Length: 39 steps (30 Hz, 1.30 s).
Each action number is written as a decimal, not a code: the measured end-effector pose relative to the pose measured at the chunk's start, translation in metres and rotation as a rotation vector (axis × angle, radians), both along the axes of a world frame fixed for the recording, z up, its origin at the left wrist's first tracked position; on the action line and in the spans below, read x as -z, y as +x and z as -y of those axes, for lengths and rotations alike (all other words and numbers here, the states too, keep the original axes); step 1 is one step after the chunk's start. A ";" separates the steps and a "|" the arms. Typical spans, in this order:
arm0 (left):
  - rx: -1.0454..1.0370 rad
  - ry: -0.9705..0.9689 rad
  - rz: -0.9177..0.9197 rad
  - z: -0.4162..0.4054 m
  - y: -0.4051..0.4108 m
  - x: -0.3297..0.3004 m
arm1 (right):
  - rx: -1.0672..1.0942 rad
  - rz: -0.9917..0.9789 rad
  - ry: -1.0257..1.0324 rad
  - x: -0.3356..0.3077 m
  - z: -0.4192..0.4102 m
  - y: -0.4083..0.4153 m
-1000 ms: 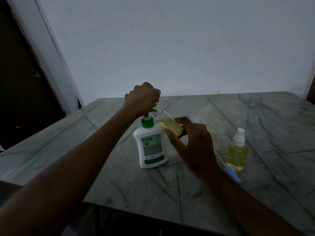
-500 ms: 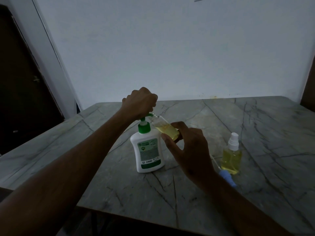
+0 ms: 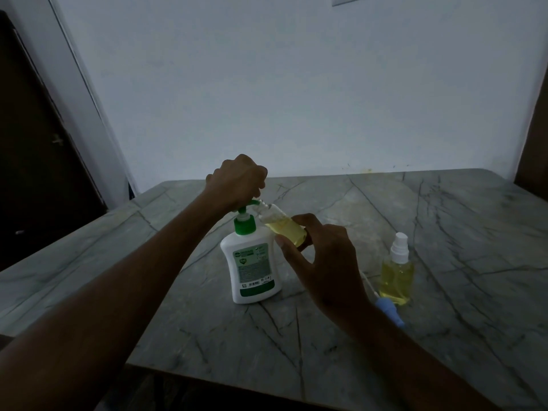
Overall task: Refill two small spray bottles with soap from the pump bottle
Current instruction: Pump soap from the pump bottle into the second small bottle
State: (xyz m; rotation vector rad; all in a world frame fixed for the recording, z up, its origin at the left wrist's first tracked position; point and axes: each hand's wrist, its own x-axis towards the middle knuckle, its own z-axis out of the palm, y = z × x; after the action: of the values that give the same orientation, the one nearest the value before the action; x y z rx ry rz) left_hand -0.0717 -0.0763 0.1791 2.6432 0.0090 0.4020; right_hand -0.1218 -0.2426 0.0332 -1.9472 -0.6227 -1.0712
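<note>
Pressing down on the green pump head, the left hand (image 3: 237, 180) sits fisted on top of the white pump bottle (image 3: 251, 262), its grip closed over the pump so that only the spout tip shows beneath the knuckles. That bottle stands upright near the middle of the grey veined tabletop (image 3: 444, 221). The right hand (image 3: 323, 262) holds a small open spray bottle (image 3: 283, 228) tilted, its neck up against the spout, thumb and fingers curled round its lower end; yellow liquid fills its lower part. Well to the right, a second small spray bottle (image 3: 396, 272) stands upright with its white sprayer cap on, filled with the same yellow liquid. Just beside its base, a blue sprayer top (image 3: 390, 312) with a thin white tube lies on the tabletop, partly hidden behind the right wrist.
</note>
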 end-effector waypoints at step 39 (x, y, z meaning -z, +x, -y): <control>0.000 0.012 -0.008 0.010 -0.012 0.002 | -0.005 0.003 -0.001 0.001 0.001 0.000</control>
State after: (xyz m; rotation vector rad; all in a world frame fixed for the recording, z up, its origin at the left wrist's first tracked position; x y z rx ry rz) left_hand -0.0833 -0.0868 0.1768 2.6568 0.0087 0.3930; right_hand -0.1222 -0.2436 0.0322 -1.9443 -0.6291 -1.0715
